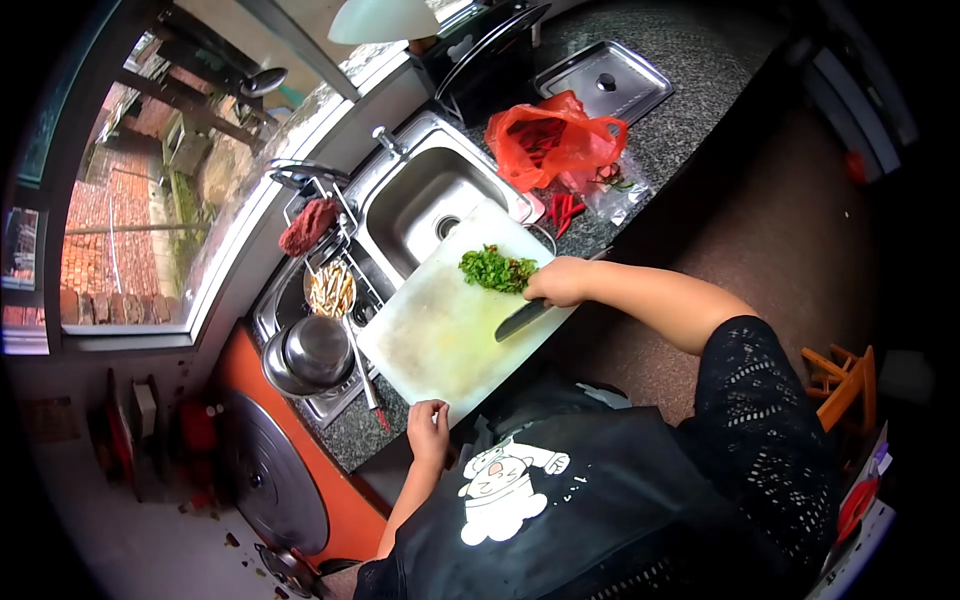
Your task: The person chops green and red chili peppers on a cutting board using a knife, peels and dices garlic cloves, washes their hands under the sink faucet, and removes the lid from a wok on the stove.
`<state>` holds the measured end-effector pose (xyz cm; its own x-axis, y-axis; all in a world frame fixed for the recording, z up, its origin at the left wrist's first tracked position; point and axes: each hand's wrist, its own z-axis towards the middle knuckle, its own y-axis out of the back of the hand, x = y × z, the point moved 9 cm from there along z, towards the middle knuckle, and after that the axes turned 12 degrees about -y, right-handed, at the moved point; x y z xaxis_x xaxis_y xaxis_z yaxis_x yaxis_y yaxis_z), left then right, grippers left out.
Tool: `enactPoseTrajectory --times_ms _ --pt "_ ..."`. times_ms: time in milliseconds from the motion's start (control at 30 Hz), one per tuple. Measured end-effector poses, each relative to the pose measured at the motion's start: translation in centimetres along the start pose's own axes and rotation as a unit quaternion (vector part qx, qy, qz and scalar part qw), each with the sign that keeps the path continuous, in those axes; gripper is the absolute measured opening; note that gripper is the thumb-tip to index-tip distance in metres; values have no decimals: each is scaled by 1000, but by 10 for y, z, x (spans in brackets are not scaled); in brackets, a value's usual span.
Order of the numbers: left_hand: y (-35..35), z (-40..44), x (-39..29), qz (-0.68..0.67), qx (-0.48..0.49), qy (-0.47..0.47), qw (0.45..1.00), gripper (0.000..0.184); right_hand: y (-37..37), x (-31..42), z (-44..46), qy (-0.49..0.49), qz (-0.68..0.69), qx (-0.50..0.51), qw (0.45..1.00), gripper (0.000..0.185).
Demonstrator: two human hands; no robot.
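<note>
Speckled dark bench (692, 52) by the window, with a white cutting board (415, 325) set partly over the sink (418, 200). Chopped greens (488, 268) are heaped on the board's far right side, fwiw. The knife (522, 319) is held nearer its right edge, fingers of the right hand (562, 281) wrapped round the handle. Left hand (428, 434) is loosely curled at the board's near left corner; can't tell if anything's pinched. Looks like mid-chopping tbh; any knife move calls for a steady board.

We have one view, from the head, looking forward and steeply down on the cutting board (420, 320) and sink (425, 195).
</note>
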<state>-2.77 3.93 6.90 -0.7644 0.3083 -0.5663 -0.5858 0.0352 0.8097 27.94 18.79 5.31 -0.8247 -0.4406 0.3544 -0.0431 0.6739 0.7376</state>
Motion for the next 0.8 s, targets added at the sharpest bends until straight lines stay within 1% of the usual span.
enactPoseTrajectory --times_ms 67,100,133,200,267,333,367,400,467,533,567,633,667,700,767,800 --pt "7 33 -6 2 3 -19 1000 8 2 -17 13 -3 46 -89 995 22" --pt "9 55 -14 1 5 -35 999 8 3 -18 13 -29 59 -103 992 20" --pt "10 81 -23 0 7 -52 999 8 2 -14 10 -55 72 -118 989 18" --pt "4 144 -50 -15 15 -92 996 8 -6 4 -6 -44 88 -214 972 18" --pt "-20 213 -89 -22 31 -140 989 10 -9 27 -27 -80 89 -208 971 16" --pt "-64 276 -131 -14 81 -159 984 26 -23 36 -30 -78 100 -267 955 17" --pt "-103 303 -140 8 112 -159 981 37 -31 38 -27 -86 106 -267 954 19" --pt "-130 326 -159 38 125 -184 974 50 -29 40 -30 -99 117 -258 954 20" --pt "-194 359 -172 130 240 -81 959 69 -33 39 -27 -100 117 -260 953 19" --pt "-238 369 -188 212 320 -92 919 70 -41 35 -23 -96 106 -261 955 21" --pt "-257 372 -188 259 271 -115 920 65 -45 31 -24 -100 119 -270 950 23" --pt "-306 364 -170 352 175 -154 906 55 -42 20 -30 -135 198 -227 944 24" --pt "-321 360 -164 330 190 -152 912 50 -44 17 -32 -150 237 -205 938 25" --pt "-326 359 -165 307 205 -150 917 44 -40 24 -37 -120 161 -233 951 28" --pt "-330 355 -165 261 237 -158 922 32 -42 21 -40 -159 201 -219 942 31" --pt "-330 353 -160 248 245 -173 921 32 -39 21 -41 -176 217 -214 936 32"
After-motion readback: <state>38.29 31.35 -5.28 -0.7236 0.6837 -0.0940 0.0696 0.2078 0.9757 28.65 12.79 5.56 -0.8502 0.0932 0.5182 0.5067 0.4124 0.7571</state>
